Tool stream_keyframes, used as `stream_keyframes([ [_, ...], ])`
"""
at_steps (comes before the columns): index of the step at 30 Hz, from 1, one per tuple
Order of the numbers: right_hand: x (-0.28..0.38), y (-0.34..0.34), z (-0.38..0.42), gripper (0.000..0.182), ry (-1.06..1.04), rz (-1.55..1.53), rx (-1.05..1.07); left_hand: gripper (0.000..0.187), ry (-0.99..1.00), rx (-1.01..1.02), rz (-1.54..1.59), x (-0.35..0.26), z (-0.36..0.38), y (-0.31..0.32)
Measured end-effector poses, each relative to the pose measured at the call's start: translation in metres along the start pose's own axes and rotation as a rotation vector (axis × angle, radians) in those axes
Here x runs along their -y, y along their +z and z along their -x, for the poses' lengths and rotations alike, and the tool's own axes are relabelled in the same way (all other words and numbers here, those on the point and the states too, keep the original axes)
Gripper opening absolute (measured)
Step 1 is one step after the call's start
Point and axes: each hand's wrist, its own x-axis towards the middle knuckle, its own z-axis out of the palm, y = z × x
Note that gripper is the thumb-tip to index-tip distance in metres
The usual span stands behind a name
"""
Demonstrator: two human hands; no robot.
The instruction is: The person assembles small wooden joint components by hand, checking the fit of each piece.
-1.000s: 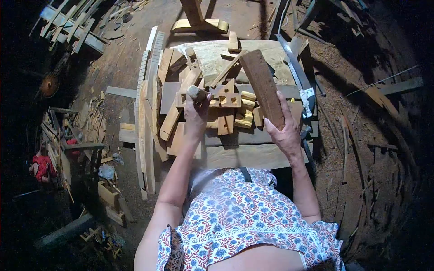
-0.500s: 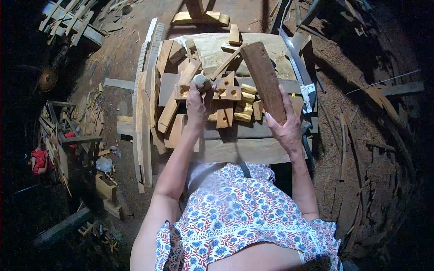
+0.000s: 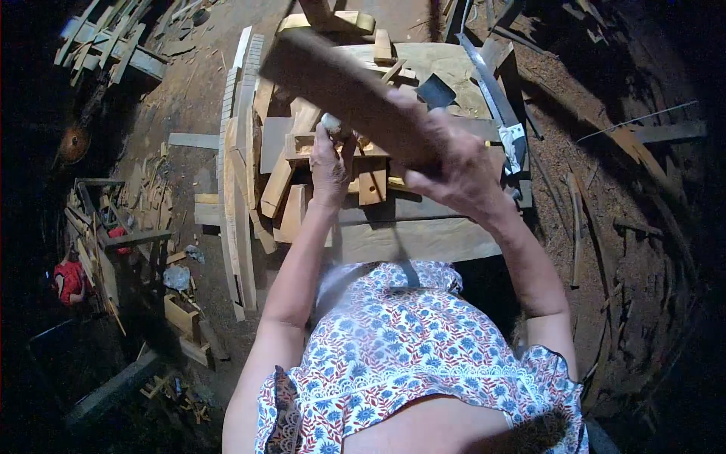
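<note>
- Head view: the right hand [image 3: 461,163] closes around one end of the dark wooden block [image 3: 348,94], which is slanting above the bench [image 3: 423,240].
- This block looks stiff and rather heavy, I judge, and not fragile; the held end seems the good place for a firm grip, because the far end is thick.
- The left hand [image 3: 331,170] is curled around a tool with a pale round end [image 3: 330,122], at the wood piece with cut holes [image 3: 301,156]; its lower part is hidden.
- The tool is probably hard and lighter; its rounded shape could turn in loose fingers.
- On the floor at left are a wooden box [image 3: 181,319] and a plastic bag [image 3: 177,278]; I cannot tell their contents.
</note>
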Motion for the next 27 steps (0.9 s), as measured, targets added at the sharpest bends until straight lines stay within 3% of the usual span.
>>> stream_keyframes([
  [1,-0.012,0.013,-0.002,0.080,-0.008,0.109,0.054,0.028,0.007,0.039,-0.099,-0.004,0.001,-0.003],
  [2,-0.005,0.009,-0.009,0.079,0.101,0.338,0.304,0.028,0.007,0.033,-0.099,0.001,0.005,0.000],
  [4,-0.024,0.017,-0.013,0.079,-0.123,0.360,0.212,0.028,0.015,0.009,-0.205,0.018,0.015,0.009],
  [5,-0.016,0.010,-0.021,0.079,-0.128,0.365,0.211,0.031,-0.142,0.070,0.203,0.014,0.012,0.008],
  [6,0.002,-0.002,-0.028,0.077,-0.082,0.268,0.158,0.035,-0.210,0.092,0.092,-0.004,0.008,0.001],
  [7,0.013,-0.008,-0.030,0.076,-0.030,0.165,0.110,0.037,-0.186,0.079,0.062,-0.010,0.010,0.000],
  [10,0.014,-0.007,-0.034,0.078,-0.234,0.157,0.008,0.036,-0.078,0.031,0.054,0.012,0.011,0.009],
  [12,0.007,0.005,-0.027,0.080,-0.037,0.269,0.279,0.034,-0.005,-0.010,0.084,0.030,0.013,0.015],
  [13,-0.004,0.015,-0.022,0.081,0.081,0.351,0.411,0.033,-0.142,0.095,-0.034,0.036,0.016,0.014],
  [14,-0.006,0.017,-0.018,0.081,0.079,0.351,0.410,0.032,-0.279,0.205,-0.156,0.032,0.015,0.010],
  [15,-0.008,0.016,-0.015,0.080,0.140,0.285,0.376,0.031,-0.232,0.043,-0.092,0.026,0.016,0.013],
  [16,-0.011,0.013,-0.012,0.078,0.196,0.216,0.352,0.031,-0.236,0.028,-0.091,0.024,0.014,0.010],
  [18,-0.010,0.004,-0.003,0.079,0.210,-0.159,0.017,0.025,-0.429,-0.086,0.530,0.003,0.010,-0.006],
  [19,-0.002,-0.006,0.003,0.078,0.289,-0.148,-0.068,0.021,-0.109,-0.118,0.025,-0.035,0.005,-0.016],
  [20,0.003,-0.014,0.010,0.078,0.365,-0.133,-0.152,0.021,-0.116,-0.116,0.023,-0.032,0.005,-0.015],
  [22,-0.007,-0.014,0.026,0.077,0.393,-0.135,-0.218,0.023,-0.165,-0.119,0.378,-0.021,0.000,-0.011],
  [24,-0.018,-0.010,0.044,0.077,0.421,-0.135,-0.289,0.024,-0.194,-0.086,0.369,-0.016,0.000,-0.005],
  [26,-0.026,-0.008,0.064,0.077,0.627,-0.187,-0.234,0.026,-0.078,-0.034,0.145,-0.015,0.000,0.004],
  [27,-0.029,-0.008,0.071,0.077,0.618,-0.239,-0.232,0.026,-0.018,-0.010,0.034,-0.015,-0.002,0.009],
])
